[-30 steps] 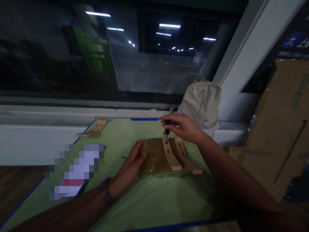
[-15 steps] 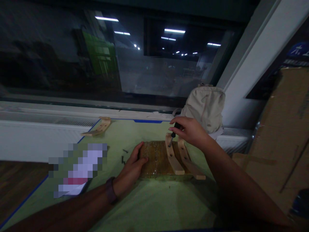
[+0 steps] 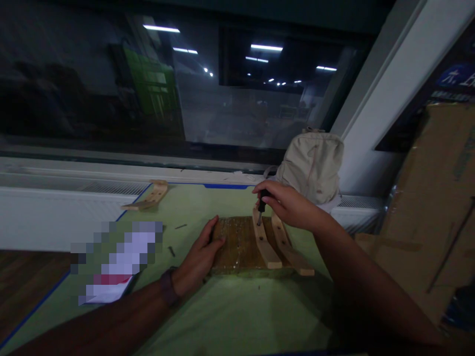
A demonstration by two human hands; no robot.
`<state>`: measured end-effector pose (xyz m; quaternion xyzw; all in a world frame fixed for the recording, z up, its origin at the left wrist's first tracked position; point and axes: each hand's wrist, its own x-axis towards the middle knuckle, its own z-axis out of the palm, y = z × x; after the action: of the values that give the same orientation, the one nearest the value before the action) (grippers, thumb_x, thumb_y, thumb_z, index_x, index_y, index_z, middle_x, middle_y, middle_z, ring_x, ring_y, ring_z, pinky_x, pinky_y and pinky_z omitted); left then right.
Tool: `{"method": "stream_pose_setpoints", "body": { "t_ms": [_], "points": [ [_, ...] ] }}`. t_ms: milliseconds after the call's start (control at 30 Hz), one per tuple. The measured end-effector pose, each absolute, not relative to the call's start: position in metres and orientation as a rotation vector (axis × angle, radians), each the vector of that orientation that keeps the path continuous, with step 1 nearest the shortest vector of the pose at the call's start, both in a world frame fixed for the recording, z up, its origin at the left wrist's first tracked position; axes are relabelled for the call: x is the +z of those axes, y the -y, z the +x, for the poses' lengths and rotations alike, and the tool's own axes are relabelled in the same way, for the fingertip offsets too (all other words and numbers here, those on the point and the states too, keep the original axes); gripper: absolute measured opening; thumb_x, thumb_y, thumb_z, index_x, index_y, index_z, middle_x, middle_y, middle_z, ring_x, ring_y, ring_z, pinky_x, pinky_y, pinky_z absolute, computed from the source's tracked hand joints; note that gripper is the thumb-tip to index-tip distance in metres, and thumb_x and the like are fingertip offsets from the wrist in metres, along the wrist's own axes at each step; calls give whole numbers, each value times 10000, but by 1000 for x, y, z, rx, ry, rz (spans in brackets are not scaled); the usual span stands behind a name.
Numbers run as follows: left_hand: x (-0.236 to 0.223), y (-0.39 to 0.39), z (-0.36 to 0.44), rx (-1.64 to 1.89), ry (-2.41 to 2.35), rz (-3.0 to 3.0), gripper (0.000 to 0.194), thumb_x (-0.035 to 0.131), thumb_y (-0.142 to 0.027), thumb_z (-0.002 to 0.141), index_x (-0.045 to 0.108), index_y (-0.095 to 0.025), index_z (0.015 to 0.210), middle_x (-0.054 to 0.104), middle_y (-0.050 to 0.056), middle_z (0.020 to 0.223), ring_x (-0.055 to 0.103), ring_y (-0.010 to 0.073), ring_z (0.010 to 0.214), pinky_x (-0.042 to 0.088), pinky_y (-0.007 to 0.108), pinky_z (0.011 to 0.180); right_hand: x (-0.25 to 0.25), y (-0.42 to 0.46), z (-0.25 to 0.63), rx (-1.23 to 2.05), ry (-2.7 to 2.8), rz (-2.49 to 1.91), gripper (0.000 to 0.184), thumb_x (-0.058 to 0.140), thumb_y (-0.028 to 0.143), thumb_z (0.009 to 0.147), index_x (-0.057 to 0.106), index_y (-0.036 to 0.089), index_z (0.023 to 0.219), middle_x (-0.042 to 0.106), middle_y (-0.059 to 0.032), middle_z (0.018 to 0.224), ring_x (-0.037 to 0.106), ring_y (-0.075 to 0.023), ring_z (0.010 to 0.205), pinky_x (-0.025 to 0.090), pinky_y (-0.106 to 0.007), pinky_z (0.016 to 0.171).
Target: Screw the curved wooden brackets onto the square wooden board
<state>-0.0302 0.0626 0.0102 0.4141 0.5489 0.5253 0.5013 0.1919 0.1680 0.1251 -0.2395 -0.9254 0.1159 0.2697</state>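
Observation:
My right hand (image 3: 287, 202) is closed around the black handle of a screwdriver (image 3: 261, 203). The screwdriver's tip meets a hole in a curved light wooden strip (image 3: 264, 244). A second curved strip (image 3: 287, 247) lies beside it on the right. Both rest on a brown, tape-wrapped block (image 3: 232, 244). My left hand (image 3: 198, 257) grips the block's left edge, thumb on top. Left of that hand lie two dark screws, one nearer (image 3: 171, 251) and one farther (image 3: 180, 226). Whether a screw sits under the tip is too small to tell.
Another curved wooden piece (image 3: 154, 195) lies at the far left corner of the green table (image 3: 285, 316). A blurred-out flat item (image 3: 122, 262) is on the table's left. A beige backpack (image 3: 313, 165) stands behind, by the window. Cardboard (image 3: 426, 198) leans on the right.
The screwdriver has gone from tilted to nearly upright, its tip still at the same strip. The loose screws have shifted left, away from my left hand. The block stays about where it was.

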Motion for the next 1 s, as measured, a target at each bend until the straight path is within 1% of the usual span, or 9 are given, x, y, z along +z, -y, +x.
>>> {"method": "stream_pose_setpoints", "body": {
  "t_ms": [300,400,500,567,667,767,833,933,1000],
  "points": [
    [8,-62,-33,1389,-1357,1186,597,661,-289,853,533,-204,1431,242,37,1684,156,233,1559,70,366,1263,139,-165,206,520,2472,-621,189,563,196,930,613,206,1112,725,-68,1041,694,-190,955,524,-313,845],
    [6,-61,-31,1384,-1258,1084,659,639,-293,852,478,-203,1485,302,56,1662,246,263,1534,171,394,1251,132,-166,196,489,2402,-684,138,658,295,893,648,198,990,733,-46,918,693,-179,839,510,-281,761],
    [5,-61,-29,1346,-1210,975,748,599,-275,837,389,-179,1548,370,98,1626,396,307,1461,323,437,1196,121,-164,182,163,2318,-948,205,699,383,851,626,192,836,670,-20,718,604,-162,636,423,-262,607],
    [5,-62,-28,1338,-1204,972,792,598,-252,804,375,-160,1558,381,105,1619,424,313,1442,351,430,1180,119,-161,177,-23,2345,-1016,230,636,406,888,620,187,821,657,-38,709,587,-178,634,415,-283,609],
    [6,-64,-28,1343,-1200,971,828,610,-220,750,398,-147,1547,374,95,1624,400,303,1459,349,392,1182,124,-158,182,-5,2445,-825,237,472,334,979,642,168,990,708,-123,960,659,-235,886,498,-354,783],
    [6,-64,-29,1345,-1196,964,827,614,-221,734,419,-145,1534,393,102,1612,415,314,1447,367,409,1170,131,-159,194,320,2544,-526,330,366,261,1024,554,171,1280,659,-157,1269,618,-225,1194,493,-391,983],
    [6,-63,-30,1347,-1195,962,811,622,-228,735,436,-148,1521,398,101,1609,407,317,1450,349,420,1180,131,-162,198,547,2575,-408,353,370,277,1036,492,188,1355,645,-145,1314,613,-203,1232,499,-378,1000],
    [6,-63,-31,1353,-1196,973,776,638,-237,738,472,-155,1492,394,87,1612,365,304,1474,293,396,1209,122,-165,191,610,2458,-496,299,445,332,1026,514,205,1287,715,-91,1090,700,-186,995,543,-331,855],
    [6,-63,-31,1350,-1196,983,766,638,-244,741,478,-157,1485,394,87,1612,357,303,1478,289,389,1210,114,-167,184,338,2371,-713,242,564,383,974,595,207,1137,725,-65,953,699,-197,850,529,-320,771]
  ]
}}
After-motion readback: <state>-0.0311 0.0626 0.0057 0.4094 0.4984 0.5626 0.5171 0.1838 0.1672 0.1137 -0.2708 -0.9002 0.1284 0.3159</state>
